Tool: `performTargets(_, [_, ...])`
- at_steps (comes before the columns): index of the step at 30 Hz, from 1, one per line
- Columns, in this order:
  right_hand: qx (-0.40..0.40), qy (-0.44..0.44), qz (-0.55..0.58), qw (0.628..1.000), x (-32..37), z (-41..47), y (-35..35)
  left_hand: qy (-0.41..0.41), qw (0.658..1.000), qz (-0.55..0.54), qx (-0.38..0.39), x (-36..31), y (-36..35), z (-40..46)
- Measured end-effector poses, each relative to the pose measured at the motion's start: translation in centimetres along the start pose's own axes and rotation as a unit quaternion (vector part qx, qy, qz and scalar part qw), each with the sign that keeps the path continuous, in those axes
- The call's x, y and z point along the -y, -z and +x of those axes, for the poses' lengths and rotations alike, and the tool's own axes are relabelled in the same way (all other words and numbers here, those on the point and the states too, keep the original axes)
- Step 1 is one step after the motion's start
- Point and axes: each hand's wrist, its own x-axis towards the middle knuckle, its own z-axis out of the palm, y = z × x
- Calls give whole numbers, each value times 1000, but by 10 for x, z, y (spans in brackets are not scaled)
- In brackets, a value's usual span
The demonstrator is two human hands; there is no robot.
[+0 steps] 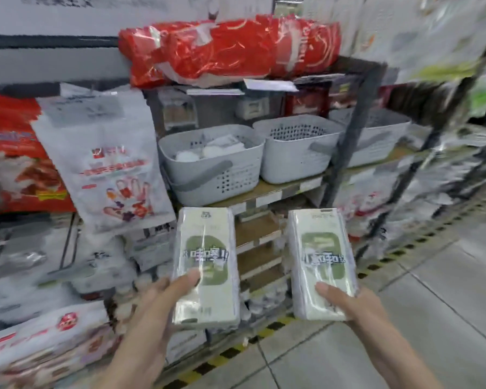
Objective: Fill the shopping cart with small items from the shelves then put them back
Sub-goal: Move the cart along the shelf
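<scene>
Holding one wrapped pack in each hand, the person faces the shelving head-on. The left hand [163, 293] grips the left pack [205, 265] from below, thumb laid across its printed face; the right hand [345, 301] does the same with the right pack [321, 262], fingers curled round the underside. Both packs are held up, apart from each other, printed faces toward the camera, probably so the labels can be matched against the stock. They float in front of the lower shelves, below the grey baskets [213, 164] standing side by side on the wooden shelf [278, 189]. No shopping cart is in view, so I cannot say whether these are coming off the shelf or going back.

Now the print: each pack has a green patch with dark characters, upside down from here and too smeared to read. A white bag [104, 161] hanging left shows coloured hand shapes under red lettering, also illegible. Up top lies a red crinkled bundle [227, 49]; its writing is a blur.
</scene>
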Motion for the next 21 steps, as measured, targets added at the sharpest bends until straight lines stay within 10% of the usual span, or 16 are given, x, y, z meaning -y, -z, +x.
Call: performTargets(21, [-52,87,-72,992,109,190,109,-103,991,83,23,-90,-169,184])
